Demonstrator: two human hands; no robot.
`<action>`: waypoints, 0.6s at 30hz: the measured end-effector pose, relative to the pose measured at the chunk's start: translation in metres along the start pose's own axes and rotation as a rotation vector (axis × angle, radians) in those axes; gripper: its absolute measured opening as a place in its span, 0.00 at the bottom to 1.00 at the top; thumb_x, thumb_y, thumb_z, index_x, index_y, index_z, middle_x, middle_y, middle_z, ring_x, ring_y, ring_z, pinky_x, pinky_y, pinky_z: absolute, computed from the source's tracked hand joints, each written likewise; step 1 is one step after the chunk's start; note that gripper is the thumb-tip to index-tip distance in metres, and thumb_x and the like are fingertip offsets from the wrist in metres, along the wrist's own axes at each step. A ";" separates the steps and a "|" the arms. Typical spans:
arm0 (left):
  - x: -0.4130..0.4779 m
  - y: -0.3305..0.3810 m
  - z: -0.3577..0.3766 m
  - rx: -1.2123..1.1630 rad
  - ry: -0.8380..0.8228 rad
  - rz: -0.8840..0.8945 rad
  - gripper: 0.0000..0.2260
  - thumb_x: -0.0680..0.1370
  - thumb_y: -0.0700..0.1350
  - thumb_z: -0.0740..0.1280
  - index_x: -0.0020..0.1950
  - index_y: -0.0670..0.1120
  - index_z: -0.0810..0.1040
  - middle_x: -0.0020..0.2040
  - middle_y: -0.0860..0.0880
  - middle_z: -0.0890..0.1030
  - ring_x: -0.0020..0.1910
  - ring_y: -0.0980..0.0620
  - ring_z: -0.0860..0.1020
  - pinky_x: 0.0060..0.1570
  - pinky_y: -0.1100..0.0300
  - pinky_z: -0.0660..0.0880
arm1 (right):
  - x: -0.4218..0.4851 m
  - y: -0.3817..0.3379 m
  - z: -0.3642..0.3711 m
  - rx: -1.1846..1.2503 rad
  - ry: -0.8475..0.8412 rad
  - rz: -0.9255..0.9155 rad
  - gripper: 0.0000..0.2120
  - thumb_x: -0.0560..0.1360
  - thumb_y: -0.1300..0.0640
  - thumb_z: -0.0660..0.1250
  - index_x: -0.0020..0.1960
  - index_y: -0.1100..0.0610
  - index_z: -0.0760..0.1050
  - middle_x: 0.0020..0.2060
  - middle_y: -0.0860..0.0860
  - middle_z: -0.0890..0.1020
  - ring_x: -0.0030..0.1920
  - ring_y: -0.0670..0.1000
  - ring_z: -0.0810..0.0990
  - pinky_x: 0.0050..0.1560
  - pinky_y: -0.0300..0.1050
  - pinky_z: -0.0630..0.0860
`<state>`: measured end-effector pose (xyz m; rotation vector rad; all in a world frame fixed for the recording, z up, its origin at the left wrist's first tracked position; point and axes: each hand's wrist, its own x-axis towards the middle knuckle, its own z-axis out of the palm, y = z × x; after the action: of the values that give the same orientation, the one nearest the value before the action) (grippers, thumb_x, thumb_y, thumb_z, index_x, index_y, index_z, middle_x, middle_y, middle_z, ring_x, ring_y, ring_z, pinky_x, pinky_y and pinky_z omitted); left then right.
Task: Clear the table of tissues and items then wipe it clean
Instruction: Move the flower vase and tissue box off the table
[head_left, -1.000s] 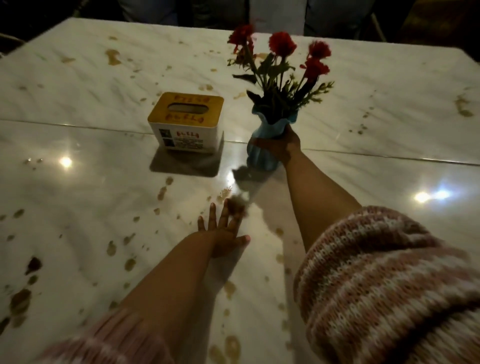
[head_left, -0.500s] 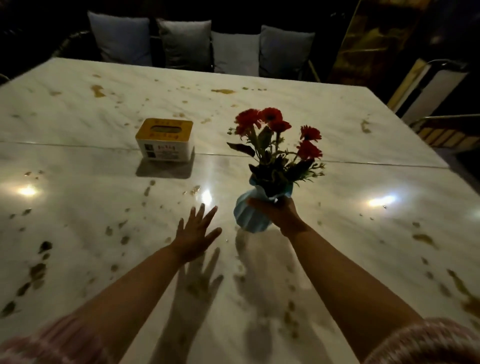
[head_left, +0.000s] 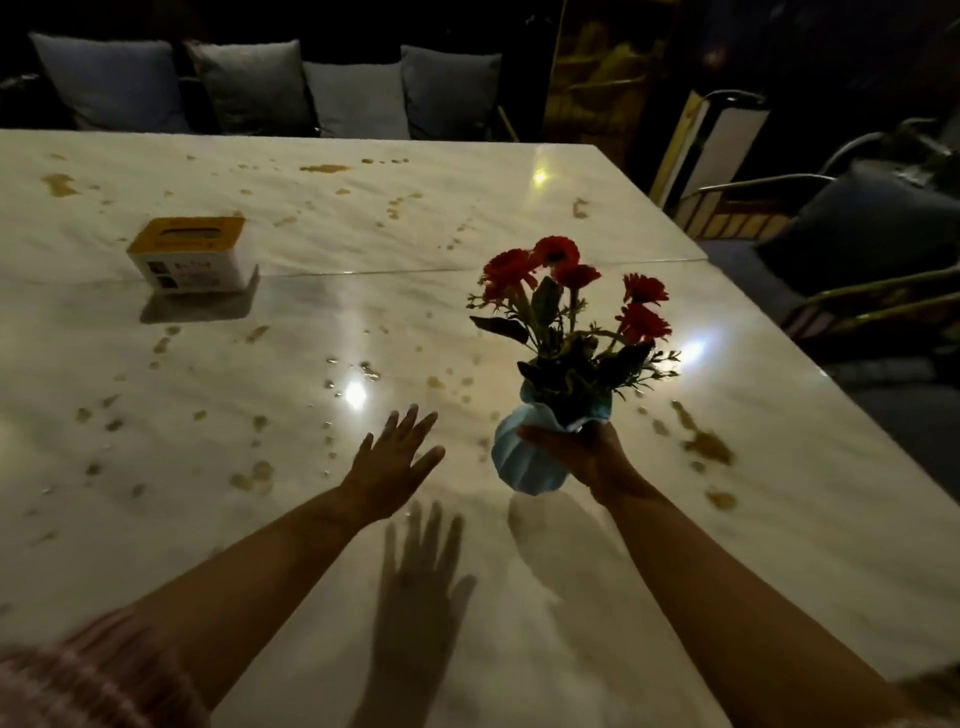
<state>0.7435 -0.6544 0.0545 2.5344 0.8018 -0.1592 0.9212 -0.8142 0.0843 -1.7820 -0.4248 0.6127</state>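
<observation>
A wide white marble table (head_left: 156, 519) spreads under both forearms and runs well beyond the hands, a seam crossing it ahead of them. Past its far edge, a row of grey cushions (head_left: 358, 98) stands in the dark. Off to the right of the right hand, beyond the table's edge, sits a metal-framed chair (head_left: 857, 228) with a dark seat pad.

A blue ribbed vase (head_left: 524, 467) is the nearest item. The right hand (head_left: 597, 457) grips it from the right side, fingers curled round its narrow neck just under the flared rim. Red flowers (head_left: 506, 267) and green leaves rise from it, upright, above that hand. Whether the base touches the marble cannot be told.

A tissue box (head_left: 192, 254) with a yellow top stands on the table well ahead and to the left of the left hand.

The left hand (head_left: 392, 467) hovers just left of the vase, apart from it, fingers straight and spread, holding nothing; its shadow falls on the marble nearer the person. A pink knitted sleeve (head_left: 78, 675) covers that upper arm.

Brown stains (head_left: 706, 444) dot the marble around both hands, the largest to the right of the right hand.
</observation>
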 end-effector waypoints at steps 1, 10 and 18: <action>0.000 0.018 0.008 -0.012 -0.008 0.009 0.27 0.80 0.61 0.46 0.77 0.55 0.43 0.78 0.51 0.41 0.76 0.50 0.41 0.73 0.47 0.44 | -0.004 0.004 -0.022 0.058 -0.004 0.011 0.26 0.67 0.63 0.76 0.63 0.59 0.72 0.54 0.52 0.78 0.53 0.51 0.76 0.43 0.35 0.76; 0.018 0.200 0.085 -0.010 -0.074 0.167 0.28 0.79 0.62 0.47 0.77 0.56 0.45 0.78 0.52 0.42 0.76 0.51 0.41 0.72 0.46 0.44 | -0.022 0.048 -0.216 0.041 0.118 -0.007 0.28 0.65 0.59 0.78 0.62 0.55 0.73 0.54 0.52 0.79 0.59 0.57 0.77 0.58 0.54 0.76; 0.063 0.304 0.109 0.109 -0.165 0.392 0.27 0.79 0.60 0.46 0.77 0.56 0.45 0.78 0.53 0.42 0.76 0.52 0.41 0.72 0.47 0.43 | -0.023 0.072 -0.326 1.178 0.137 0.092 0.55 0.35 0.63 0.85 0.62 0.60 0.73 0.53 0.62 0.77 0.46 0.69 0.79 0.30 0.63 0.78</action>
<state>0.9714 -0.8917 0.0665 2.6802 0.2302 -0.2833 1.0978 -1.0989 0.0901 -0.7001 0.1343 0.6058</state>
